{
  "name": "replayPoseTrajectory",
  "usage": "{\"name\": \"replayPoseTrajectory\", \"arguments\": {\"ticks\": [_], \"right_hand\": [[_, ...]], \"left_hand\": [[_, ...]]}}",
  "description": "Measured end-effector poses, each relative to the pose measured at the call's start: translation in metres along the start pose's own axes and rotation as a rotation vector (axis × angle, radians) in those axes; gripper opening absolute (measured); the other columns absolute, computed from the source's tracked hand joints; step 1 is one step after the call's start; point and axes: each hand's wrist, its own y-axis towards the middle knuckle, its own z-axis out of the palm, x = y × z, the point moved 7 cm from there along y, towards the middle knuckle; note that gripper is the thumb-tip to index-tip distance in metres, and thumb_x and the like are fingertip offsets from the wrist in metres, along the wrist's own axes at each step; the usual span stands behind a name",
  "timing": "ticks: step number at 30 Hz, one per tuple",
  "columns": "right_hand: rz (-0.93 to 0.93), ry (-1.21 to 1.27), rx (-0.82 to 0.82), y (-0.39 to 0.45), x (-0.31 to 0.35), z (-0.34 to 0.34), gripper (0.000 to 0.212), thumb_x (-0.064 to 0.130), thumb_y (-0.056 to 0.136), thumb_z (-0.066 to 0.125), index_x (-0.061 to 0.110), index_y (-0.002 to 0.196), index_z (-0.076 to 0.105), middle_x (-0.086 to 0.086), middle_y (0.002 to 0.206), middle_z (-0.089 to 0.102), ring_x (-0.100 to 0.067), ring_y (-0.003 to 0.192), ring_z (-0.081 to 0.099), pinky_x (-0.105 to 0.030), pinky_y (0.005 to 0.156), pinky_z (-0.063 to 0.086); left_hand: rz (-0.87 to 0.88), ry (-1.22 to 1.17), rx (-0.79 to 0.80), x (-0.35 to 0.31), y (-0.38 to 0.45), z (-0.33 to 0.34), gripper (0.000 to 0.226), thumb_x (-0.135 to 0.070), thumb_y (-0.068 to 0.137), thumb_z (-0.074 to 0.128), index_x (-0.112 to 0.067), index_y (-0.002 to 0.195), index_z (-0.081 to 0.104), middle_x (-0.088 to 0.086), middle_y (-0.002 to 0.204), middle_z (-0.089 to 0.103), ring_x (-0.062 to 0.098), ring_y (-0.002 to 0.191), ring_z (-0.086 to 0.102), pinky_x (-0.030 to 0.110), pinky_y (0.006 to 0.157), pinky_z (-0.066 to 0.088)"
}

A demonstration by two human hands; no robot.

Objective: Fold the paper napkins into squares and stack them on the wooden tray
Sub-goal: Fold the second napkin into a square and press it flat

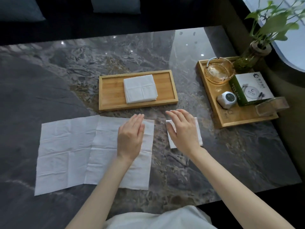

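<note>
A wooden tray lies at the table's middle, holding a stack of folded white napkins. In front of it, unfolded napkins are spread flat, overlapping, on the dark marble table. My left hand rests flat, fingers together, on the right end of the spread napkins. My right hand lies flat over a small folded napkin to the right, covering most of it. Neither hand grips anything.
A second wooden tray at the right holds a glass ashtray, a green-and-white box, a small white object and a clear holder. A potted plant stands behind it. Dark sofa cushions lie beyond the table.
</note>
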Motion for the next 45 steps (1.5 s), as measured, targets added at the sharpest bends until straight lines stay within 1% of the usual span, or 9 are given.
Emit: {"name": "replayPoseTrajectory", "arguments": {"ticks": [4, 8, 13, 20, 27, 33, 36, 41, 45], "right_hand": [[-0.014, 0.084, 0.058, 0.003, 0.030, 0.021, 0.039, 0.027, 0.088, 0.039, 0.009, 0.115, 0.060, -0.006, 0.112, 0.066, -0.026, 0.109, 0.054, -0.039, 0.091, 0.041], [0.015, -0.015, 0.121, 0.002, 0.039, 0.048, 0.041, 0.028, 0.084, 0.045, 0.006, 0.117, 0.060, -0.010, 0.116, 0.064, -0.030, 0.109, 0.056, -0.044, 0.090, 0.047], [0.025, -0.180, 0.222, -0.001, 0.036, 0.071, 0.050, 0.037, 0.084, 0.045, 0.007, 0.123, 0.055, -0.015, 0.132, 0.054, -0.033, 0.121, 0.048, -0.041, 0.099, 0.026], [0.015, -0.125, 0.203, -0.004, 0.033, 0.073, 0.044, 0.036, 0.088, 0.042, 0.011, 0.119, 0.059, -0.012, 0.128, 0.058, -0.030, 0.121, 0.048, -0.040, 0.101, 0.025], [0.001, 0.046, 0.055, 0.003, 0.040, 0.064, 0.013, 0.017, 0.078, 0.062, 0.012, 0.088, 0.069, -0.007, 0.105, 0.069, -0.026, 0.107, 0.052, -0.034, 0.092, 0.031], [0.099, 0.204, 0.156, 0.017, 0.047, 0.060, 0.005, 0.004, 0.072, 0.070, 0.007, 0.076, 0.068, -0.006, 0.082, 0.068, -0.030, 0.089, 0.056, -0.040, 0.076, 0.047], [0.172, 0.365, 0.319, 0.023, 0.051, 0.057, 0.004, 0.010, 0.082, 0.062, 0.010, 0.083, 0.065, 0.003, 0.080, 0.063, -0.014, 0.085, 0.051, -0.025, 0.069, 0.037], [0.106, 0.555, 0.473, 0.025, 0.068, 0.031, 0.012, 0.011, 0.082, 0.065, 0.022, 0.079, 0.062, 0.011, 0.076, 0.062, 0.002, 0.072, 0.053, -0.010, 0.067, 0.038], [0.058, 0.538, 0.487, 0.026, 0.066, 0.011, 0.012, 0.008, 0.079, 0.067, 0.019, 0.080, 0.064, 0.016, 0.073, 0.061, -0.005, 0.069, 0.053, -0.013, 0.067, 0.039]], "left_hand": [[-0.115, 0.085, -0.063, 0.046, -0.008, -0.033, 0.044, -0.027, 0.090, 0.032, -0.004, 0.122, 0.054, 0.016, 0.126, 0.058, 0.030, 0.120, 0.050, 0.045, 0.094, 0.042], [-0.190, 0.231, 0.072, 0.083, -0.012, -0.038, 0.057, -0.037, 0.088, 0.021, -0.008, 0.133, 0.040, 0.012, 0.142, 0.041, 0.028, 0.133, 0.033, 0.049, 0.104, 0.029], [-0.193, 0.309, 0.244, 0.105, -0.014, -0.023, 0.068, -0.045, 0.082, 0.007, -0.017, 0.142, 0.021, 0.001, 0.153, 0.018, 0.016, 0.140, 0.010, 0.044, 0.112, 0.008], [-0.176, 0.320, 0.249, 0.110, -0.024, -0.010, 0.062, -0.042, 0.087, 0.009, -0.016, 0.143, 0.016, 0.001, 0.152, 0.019, 0.010, 0.136, 0.006, 0.043, 0.111, 0.002], [-0.176, 0.372, 0.236, 0.108, -0.025, -0.009, 0.057, -0.036, 0.090, 0.014, -0.012, 0.141, 0.022, 0.004, 0.150, 0.027, 0.019, 0.138, 0.019, 0.036, 0.108, -0.009], [-0.183, 0.340, 0.194, 0.098, -0.017, -0.016, 0.057, -0.036, 0.089, 0.019, -0.010, 0.137, 0.033, 0.007, 0.147, 0.033, 0.023, 0.138, 0.022, 0.045, 0.110, 0.006], [-0.201, 0.201, 0.172, 0.095, -0.010, -0.026, 0.058, -0.032, 0.084, 0.048, -0.011, 0.137, 0.034, 0.008, 0.147, 0.033, 0.023, 0.139, 0.020, 0.044, 0.112, 0.012], [-0.243, -0.125, 0.280, 0.083, 0.002, -0.043, 0.091, -0.031, 0.052, 0.058, -0.022, 0.139, 0.029, 0.004, 0.145, 0.036, 0.022, 0.139, 0.018, 0.042, 0.113, 0.019], [-0.188, -0.022, 0.291, 0.085, 0.011, -0.059, 0.065, -0.033, 0.055, 0.066, -0.020, 0.118, 0.055, 0.006, 0.112, 0.060, 0.027, 0.113, 0.047, 0.039, 0.101, 0.032]]}}
